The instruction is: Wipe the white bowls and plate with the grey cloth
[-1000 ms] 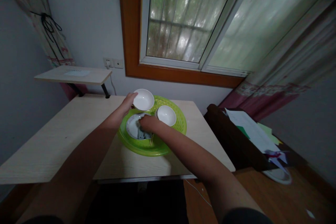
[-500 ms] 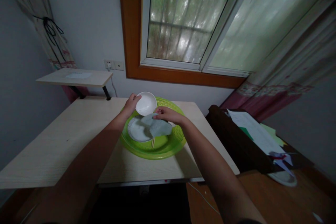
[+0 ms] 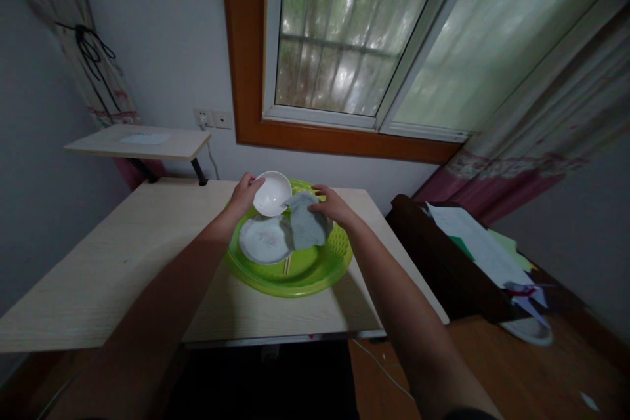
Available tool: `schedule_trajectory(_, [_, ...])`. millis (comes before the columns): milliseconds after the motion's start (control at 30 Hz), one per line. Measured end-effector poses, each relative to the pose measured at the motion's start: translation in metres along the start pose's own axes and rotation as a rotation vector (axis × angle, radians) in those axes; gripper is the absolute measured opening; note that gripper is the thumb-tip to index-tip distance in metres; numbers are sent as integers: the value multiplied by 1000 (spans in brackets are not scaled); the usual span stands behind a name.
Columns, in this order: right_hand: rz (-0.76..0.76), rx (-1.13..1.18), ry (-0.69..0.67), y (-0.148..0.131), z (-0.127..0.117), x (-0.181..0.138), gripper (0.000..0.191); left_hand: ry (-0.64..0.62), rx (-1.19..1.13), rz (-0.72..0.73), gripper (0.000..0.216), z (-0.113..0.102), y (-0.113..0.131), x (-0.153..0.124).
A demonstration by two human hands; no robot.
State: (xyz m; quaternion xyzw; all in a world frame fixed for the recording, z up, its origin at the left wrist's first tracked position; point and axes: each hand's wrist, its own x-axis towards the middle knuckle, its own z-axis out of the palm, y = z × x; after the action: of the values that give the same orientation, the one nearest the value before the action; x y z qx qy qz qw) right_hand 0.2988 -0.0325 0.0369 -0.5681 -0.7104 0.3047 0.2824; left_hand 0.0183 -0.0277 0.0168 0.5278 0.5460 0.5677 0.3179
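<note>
My left hand (image 3: 243,193) grips the left rim of a white bowl (image 3: 272,194), its inside tilted toward me. In my right hand (image 3: 332,205) is a grey-green cloth (image 3: 310,222), which hangs down beside the bowl; its upper left corner reaches the bowl's right edge. Below the bowl, a white plate (image 3: 264,240) with a faint pattern lies in a round green plastic basket (image 3: 275,287). A pair of wooden chopsticks (image 3: 287,265) pokes out at the plate's lower right, their far ends hidden by the cloth.
The basket stands on a pale wooden table (image 3: 147,243). A small raised shelf (image 3: 142,140) with a sheet of paper is at the back left. Right of the table, a dark brown piece of furniture (image 3: 438,262) carries papers. Behind rises a wall with a window (image 3: 354,46).
My right hand has moved right and slightly up with the cloth, uncovering more of the plate. The bowl stays in my left hand, almost unmoved.
</note>
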Motion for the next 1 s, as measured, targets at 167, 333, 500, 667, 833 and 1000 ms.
schedule_trajectory(167, [-71,-175,72,5,-5,-1,62,6,1,18,26,-1,3,-2])
schedule_trajectory(333, [-93,-419,175,-1,-8,-14,54,50,7,58,25,-3,3,-3])
schedule_trajectory(500, [-192,-675,167,-8,-9,-26,21,83,16,59,25,-4,6,-3])
schedule_trajectory(667, [-357,-605,-150,-8,-4,-26,14,131,6,71,27,-6,5,-1])
schedule_trajectory(833, [-237,-597,-33,-10,0,-29,22,168,28,82,28,-7,1,2])
schedule_trajectory(1000, [-175,-531,-150,-12,0,-32,29,153,31,97,27,-7,1,1])
